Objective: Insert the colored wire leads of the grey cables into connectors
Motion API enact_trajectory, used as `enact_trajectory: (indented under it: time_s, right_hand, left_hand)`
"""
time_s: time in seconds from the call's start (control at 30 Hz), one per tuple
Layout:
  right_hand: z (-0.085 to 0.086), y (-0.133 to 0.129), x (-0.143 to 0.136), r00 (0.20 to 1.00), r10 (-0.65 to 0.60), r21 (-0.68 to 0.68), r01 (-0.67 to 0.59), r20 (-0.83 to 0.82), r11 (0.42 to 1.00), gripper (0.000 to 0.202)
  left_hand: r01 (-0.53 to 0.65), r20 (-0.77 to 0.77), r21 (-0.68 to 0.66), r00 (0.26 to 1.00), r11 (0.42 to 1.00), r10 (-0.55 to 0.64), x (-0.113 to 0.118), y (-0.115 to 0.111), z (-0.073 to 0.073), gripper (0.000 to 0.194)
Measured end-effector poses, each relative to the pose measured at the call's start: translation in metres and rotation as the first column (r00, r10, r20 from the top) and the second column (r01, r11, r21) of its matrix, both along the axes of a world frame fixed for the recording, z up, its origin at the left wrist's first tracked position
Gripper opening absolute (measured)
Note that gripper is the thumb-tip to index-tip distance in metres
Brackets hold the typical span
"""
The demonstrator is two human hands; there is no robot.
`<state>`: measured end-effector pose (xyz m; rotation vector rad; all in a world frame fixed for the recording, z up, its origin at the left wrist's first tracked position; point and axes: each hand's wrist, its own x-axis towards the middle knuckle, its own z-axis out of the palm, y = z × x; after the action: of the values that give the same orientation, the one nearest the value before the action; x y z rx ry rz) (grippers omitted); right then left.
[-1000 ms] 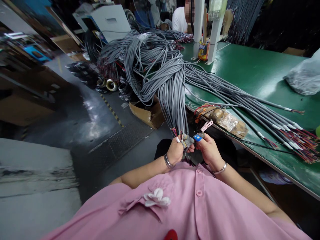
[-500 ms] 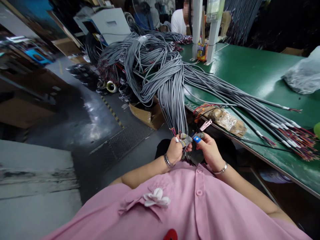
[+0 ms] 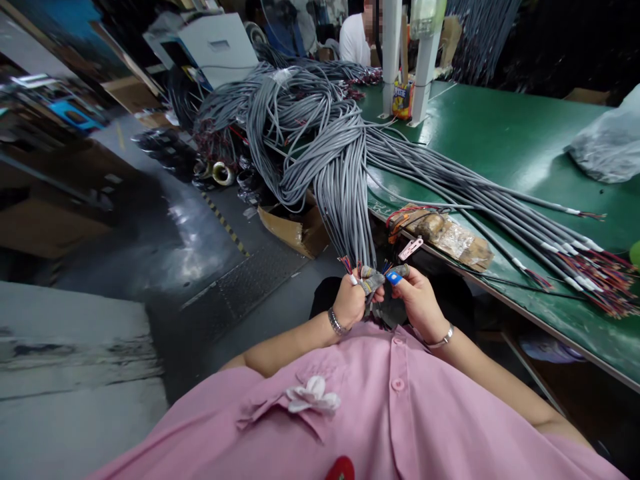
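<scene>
In front of my body, my left hand is closed around the ends of grey cables that hang down from the bench. Grey finger covers wrap some of its fingers. Thin coloured wires stick out above this hand. Close beside it, my right hand pinches the dark coloured wires of a cable end between thumb and forefinger. Blue tape covers the right thumb, and a grey cover is on the forefinger. The fingertips of both hands nearly meet, and they partly hide the wires.
More grey cables with stripped red ends lie across the green bench. A taped brown block and a pink clip are at its near edge. Below stands an open cardboard box. Someone in white is behind the bench.
The coloured wires at my right fingertips stand out more above the pinch. Both hands hold nearly the same place, and the view has shifted very slightly.
</scene>
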<state>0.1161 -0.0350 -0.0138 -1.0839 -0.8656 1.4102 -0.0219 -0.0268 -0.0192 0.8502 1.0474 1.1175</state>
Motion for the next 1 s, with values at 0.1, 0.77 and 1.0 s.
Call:
enact_trajectory:
  time_s: [0.1,0.77,1.0]
  right_hand:
    - [-0.006,-0.002,-0.001,0.999,-0.021,-0.007,0.021,-0.027,1.0,0.019]
    - [-0.031,0.011,0.033,0.983,0.008,-0.046,-0.017,-0.185,0.999,0.038]
    - [-0.015,0.047,0.032,0.958,0.082,-0.079,-0.107,-0.273,0.991,0.05]
  left_hand:
    - [-0.021,-0.007,-0.003,1.0,1.0,0.021,0.0,0.001,0.0,0.03]
    - [0.14,0.047,-0.027,0.989,0.99,-0.138,-0.014,0.013,0.004,0.034]
    - [0.425,0.162,-0.048,0.896,0.904,-0.413,-0.013,0.032,0.004,0.028]
